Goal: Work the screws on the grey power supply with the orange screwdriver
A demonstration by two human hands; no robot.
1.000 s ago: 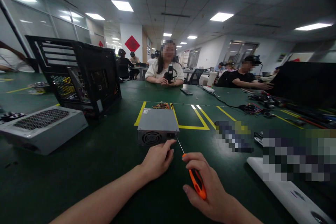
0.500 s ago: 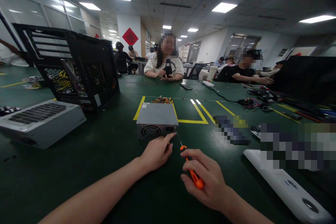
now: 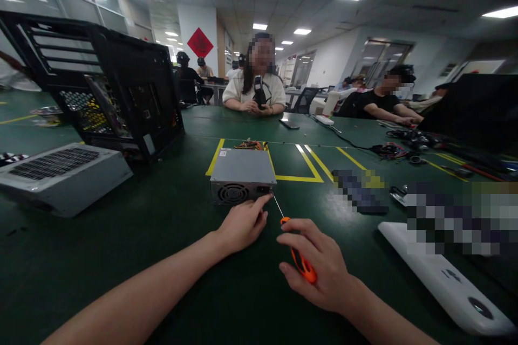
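Note:
A grey power supply unit [image 3: 243, 166] lies on the green table ahead of me, its round fan grille and socket facing me. My left hand [image 3: 243, 227] is in front of it, index finger stretched to the lower right corner and thumb apart from it. My right hand [image 3: 321, 267] has its fingers loosely around the orange and black handle of a screwdriver [image 3: 305, 267]. The screwdriver's thin shaft slants up and left, its tip at that same corner by my left fingertip. Whether a screw sits under the tip is too small to tell.
A black computer case [image 3: 133, 97] stands at the left, with a second power supply [image 3: 68, 178] before it. At right are a white elongated object [image 3: 441, 275], a blurred dark item [image 3: 358, 194] and tangled cables [image 3: 390, 151]. Across the table sits a person [image 3: 254, 86] holding a dark object.
My view has tilted slightly, so the scene sits a little higher. My right fingers have shifted slightly on the screwdriver handle. The tip and my left index finger remain at the power supply's corner.

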